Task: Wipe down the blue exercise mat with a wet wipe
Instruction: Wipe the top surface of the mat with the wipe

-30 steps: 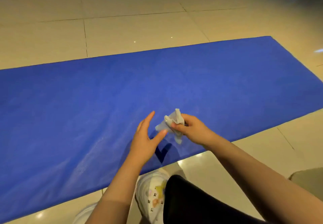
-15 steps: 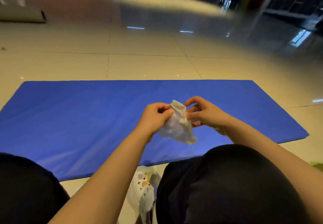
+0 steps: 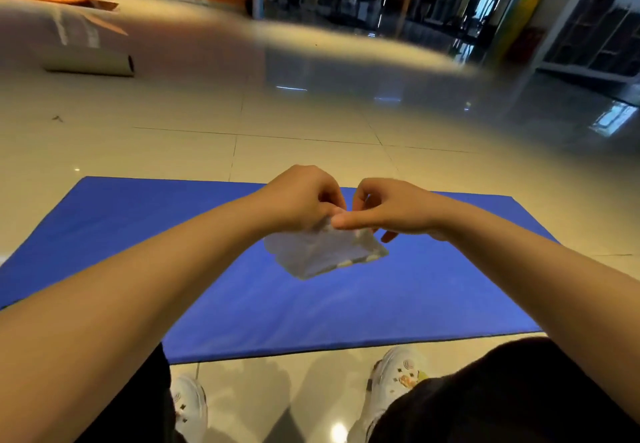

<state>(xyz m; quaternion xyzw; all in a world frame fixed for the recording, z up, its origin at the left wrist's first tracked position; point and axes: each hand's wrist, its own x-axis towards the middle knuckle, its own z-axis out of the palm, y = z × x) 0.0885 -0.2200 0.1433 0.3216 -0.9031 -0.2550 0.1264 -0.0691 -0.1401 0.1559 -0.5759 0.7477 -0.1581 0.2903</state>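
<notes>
Above the blue mat [image 3: 311, 307], left hand [image 3: 301, 198] and right hand [image 3: 394, 209] pinch a crumpled (whitish, half-unfolded) wet wipe [image 3: 322, 255].

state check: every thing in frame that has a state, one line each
blue mat: unrolled, flat on the floor
wet wipe: partly unfolded, held above the mat, not touching it
left hand: pinches the wipe's top edge
right hand: pinches the wipe's top edge
rolled mat: rolled, lying on the floor

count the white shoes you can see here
2. One white shoe sits on the floor at the bottom left by the dark trouser leg; the other, with charms on it, is at the bottom right, just short of the blue mat.
</notes>
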